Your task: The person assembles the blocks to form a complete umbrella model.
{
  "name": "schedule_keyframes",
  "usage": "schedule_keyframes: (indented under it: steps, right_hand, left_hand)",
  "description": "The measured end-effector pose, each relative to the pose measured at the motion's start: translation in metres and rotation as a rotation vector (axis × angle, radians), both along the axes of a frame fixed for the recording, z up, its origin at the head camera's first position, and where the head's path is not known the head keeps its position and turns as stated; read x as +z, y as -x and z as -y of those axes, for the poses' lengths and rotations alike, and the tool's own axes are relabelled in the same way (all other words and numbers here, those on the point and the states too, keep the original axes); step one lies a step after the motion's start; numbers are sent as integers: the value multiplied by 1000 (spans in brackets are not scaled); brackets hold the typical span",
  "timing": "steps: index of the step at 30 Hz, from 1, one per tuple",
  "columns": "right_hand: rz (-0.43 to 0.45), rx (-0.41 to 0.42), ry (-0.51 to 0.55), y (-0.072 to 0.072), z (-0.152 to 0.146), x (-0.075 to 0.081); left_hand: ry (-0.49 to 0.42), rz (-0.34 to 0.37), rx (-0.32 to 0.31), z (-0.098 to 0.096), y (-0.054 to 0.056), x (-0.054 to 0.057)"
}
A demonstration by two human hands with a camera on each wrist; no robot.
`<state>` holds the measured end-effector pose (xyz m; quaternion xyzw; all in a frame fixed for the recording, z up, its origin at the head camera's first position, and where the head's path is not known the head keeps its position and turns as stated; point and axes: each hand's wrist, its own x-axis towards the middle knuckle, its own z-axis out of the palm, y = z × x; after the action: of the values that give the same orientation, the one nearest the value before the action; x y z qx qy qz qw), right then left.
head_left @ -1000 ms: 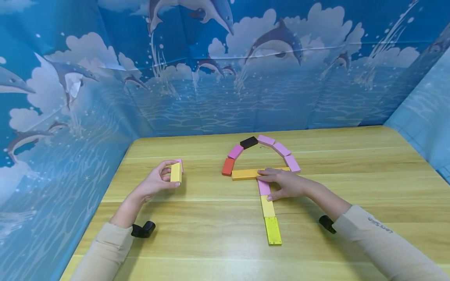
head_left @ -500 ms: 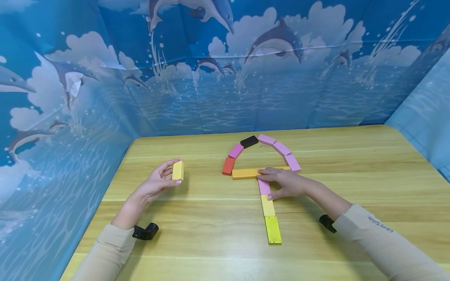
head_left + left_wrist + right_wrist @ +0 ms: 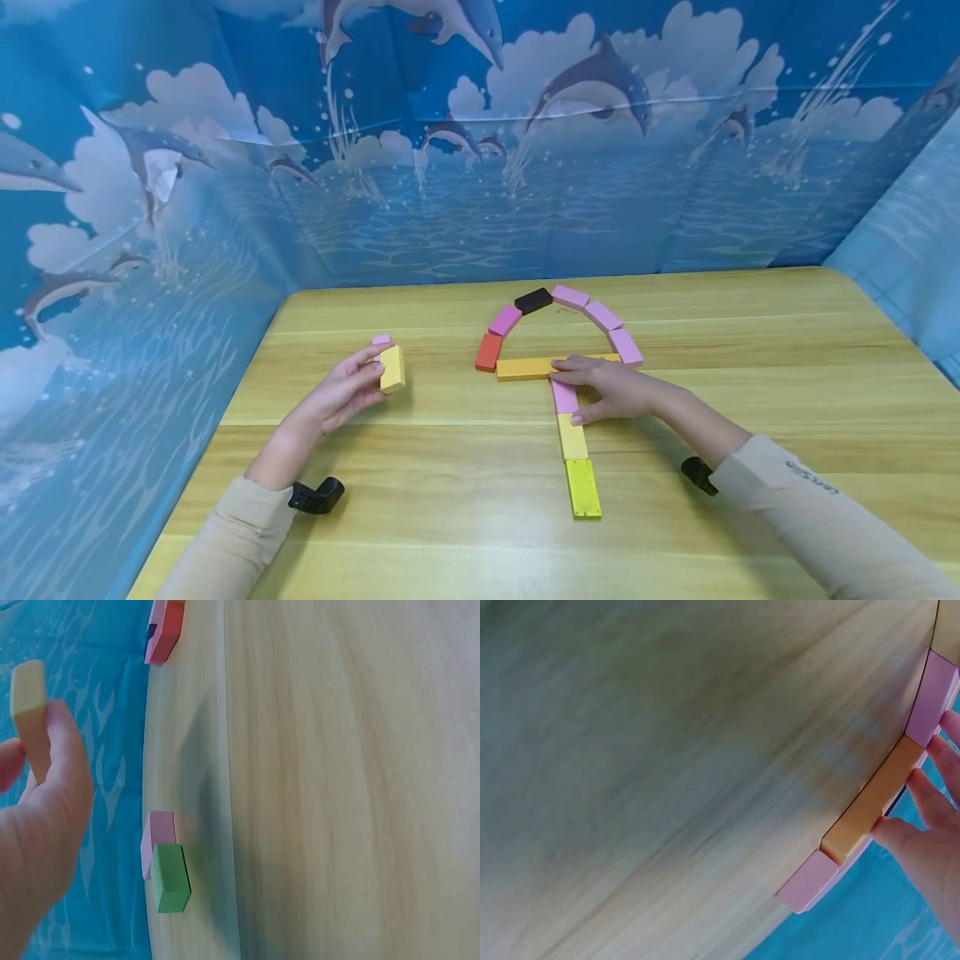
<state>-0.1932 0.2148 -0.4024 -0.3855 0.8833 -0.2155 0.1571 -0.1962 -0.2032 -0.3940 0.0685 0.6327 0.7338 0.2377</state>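
My left hand (image 3: 347, 389) pinches a pale yellow block (image 3: 392, 369) between fingers and thumb, raised above the table's left side. The left wrist view shows that block (image 3: 30, 697) upright in the fingers. Beyond it in the head view lies a pink block (image 3: 382, 339), partly hidden by the hand. My right hand (image 3: 611, 392) rests with spread fingers over an orange bar (image 3: 525, 368) and the pink block (image 3: 564, 398) below it. Its thumb touches the yellow block (image 3: 573, 437) of the stem. In the right wrist view the fingertips meet the orange block's edge (image 3: 877, 791).
An arch of pink blocks (image 3: 602, 315), a black block (image 3: 533, 301) and a red block (image 3: 488, 352) curves above the orange bar. A lime block (image 3: 582, 488) ends the stem. A green block (image 3: 171, 879) stands beside a pink one. A dolphin-print curtain (image 3: 465, 217) borders the table.
My left hand has moved slightly right with the yellow block and turned it, uncovering more of the pink block behind. My right hand stays in place.
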Motion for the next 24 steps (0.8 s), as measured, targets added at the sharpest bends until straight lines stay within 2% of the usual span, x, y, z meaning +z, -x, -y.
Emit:
schedule_keyframes:
  steps: [7, 14, 24]
  right_hand:
    - [-8, 1, 2, 0, 1, 0]
    - [-8, 1, -6, 1, 0, -1]
    - [-23, 10, -8, 2, 0, -2]
  left_hand:
    - [48, 11, 0, -5, -6, 1]
    - [63, 11, -80, -13, -12, 1]
    - [75, 27, -118, -28, -24, 2]
